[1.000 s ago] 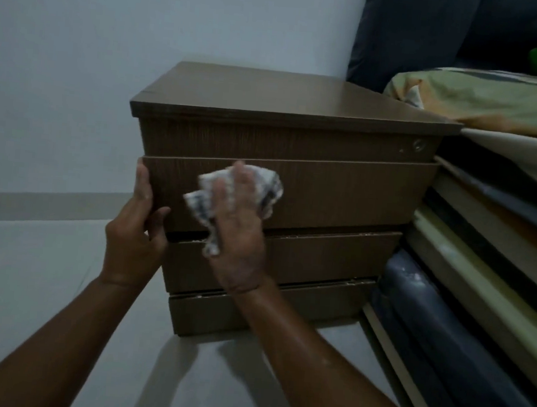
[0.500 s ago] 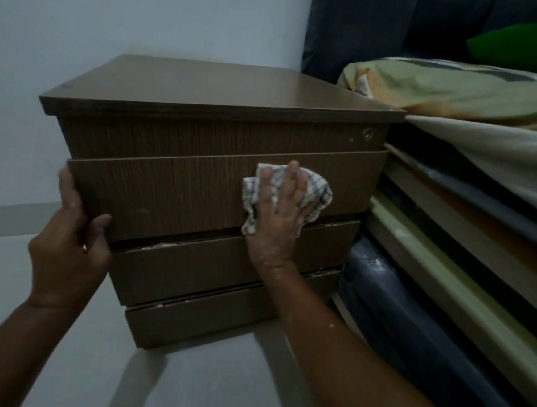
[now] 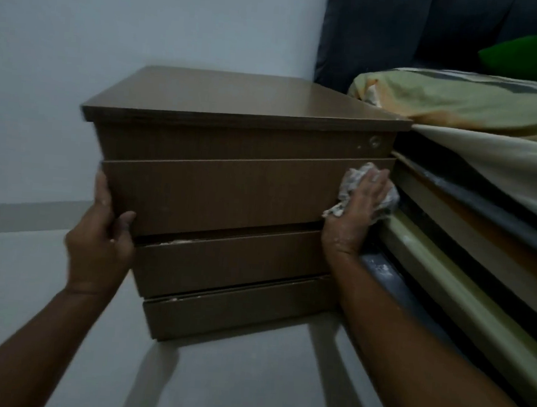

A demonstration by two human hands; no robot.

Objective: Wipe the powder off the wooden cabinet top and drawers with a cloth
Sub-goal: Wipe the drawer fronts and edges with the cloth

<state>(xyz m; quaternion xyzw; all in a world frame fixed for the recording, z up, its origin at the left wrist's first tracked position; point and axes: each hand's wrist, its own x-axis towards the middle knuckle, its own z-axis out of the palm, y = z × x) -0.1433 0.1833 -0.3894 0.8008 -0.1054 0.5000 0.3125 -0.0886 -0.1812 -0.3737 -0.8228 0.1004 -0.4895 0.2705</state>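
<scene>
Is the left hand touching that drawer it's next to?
Touching. The head view shows the left hand wrapped around the left end of the second drawer, thumb on its front.

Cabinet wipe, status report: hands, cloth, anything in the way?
Left hand grips the pulled-out drawer at its left edge. Right hand presses the cloth on its right end. Powder specks along lower drawer edges. Stacked mattresses crowd the right side.

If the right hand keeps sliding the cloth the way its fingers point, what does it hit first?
The right hand points up and rightward along the drawer front, cloth under it. Probably the stacked mattresses just past the drawer's right edge, though depth is unclear.
</scene>
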